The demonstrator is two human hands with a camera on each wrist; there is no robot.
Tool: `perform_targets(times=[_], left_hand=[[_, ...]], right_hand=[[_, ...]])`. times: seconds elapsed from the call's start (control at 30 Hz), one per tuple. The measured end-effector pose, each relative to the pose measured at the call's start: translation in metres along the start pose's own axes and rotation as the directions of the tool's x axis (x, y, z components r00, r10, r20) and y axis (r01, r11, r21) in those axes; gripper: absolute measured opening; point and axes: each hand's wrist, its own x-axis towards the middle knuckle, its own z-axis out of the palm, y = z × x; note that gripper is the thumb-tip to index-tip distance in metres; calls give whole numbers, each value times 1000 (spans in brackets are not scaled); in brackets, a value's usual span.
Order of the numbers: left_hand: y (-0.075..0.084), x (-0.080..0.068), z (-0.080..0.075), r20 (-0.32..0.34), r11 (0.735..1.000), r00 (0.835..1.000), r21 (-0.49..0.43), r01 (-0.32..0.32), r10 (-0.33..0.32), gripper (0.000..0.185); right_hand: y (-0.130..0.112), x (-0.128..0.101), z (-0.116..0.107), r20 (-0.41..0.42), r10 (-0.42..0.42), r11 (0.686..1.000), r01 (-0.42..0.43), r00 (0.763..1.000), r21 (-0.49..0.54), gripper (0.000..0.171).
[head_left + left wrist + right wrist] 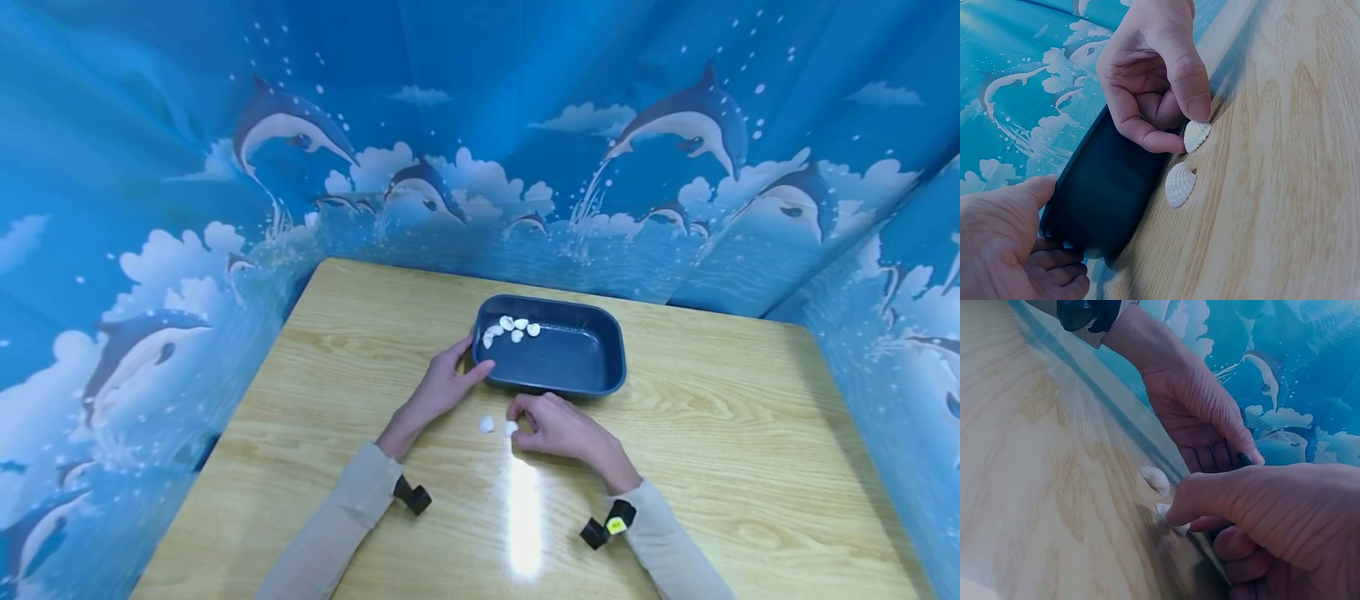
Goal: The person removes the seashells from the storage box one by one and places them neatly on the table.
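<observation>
Head view: six or so shells (510, 327) lie in blue tray (592, 379).
Left: two shells on table (750, 433).
Right hand (558, 429): pinching one shell (1197, 135).
Left hand (442, 385): fingers curled round the tray's corner.

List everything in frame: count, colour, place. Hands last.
tray: 1, dark blue, rectangular, middle of the table toward the far side
shells in the tray: about 6, white, clustered in its far left corner
shells on the table: 2, white, side by side just in front of the tray's near edge
table: 1, light wood grain, glare streak near the front edge
backdrop: 1, blue cloth with dolphins and clouds, around three sides of the table
wrist cameras: 2, black, one on each wrist
left hand: 1, grips the tray's near left corner
right hand: 1, pinches the right-hand shell on the table
</observation>
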Motion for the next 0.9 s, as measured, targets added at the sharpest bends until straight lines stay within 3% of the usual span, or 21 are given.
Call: perform_targets(times=[0.27,0.43,0.63,0.77,0.9], left_hand=[[1,1,1,-12,1000,1000,3,15,-15,71],[0,0,1,-16,1000,1000,5,6,-6,70],[0,-1,2,-16,1000,1000,8,-13,13,70],[0,-1,2,-13,1000,1000,0,-6,6,70],[0,-1,2,-10,1000,1000,0,15,-15,71]], right_hand=[[-11,-3,-8,38,17,999,-18,999,26,18],[-24,-8,-19,12,-21,998,20,1000,66,11],[-31,-14,-43,-138,-99,986,116,985,119,5],[-22,-11,-58,-268,-121,982,155,956,110,5],[-6,-2,-68,-375,-82,987,127,923,96,5]])
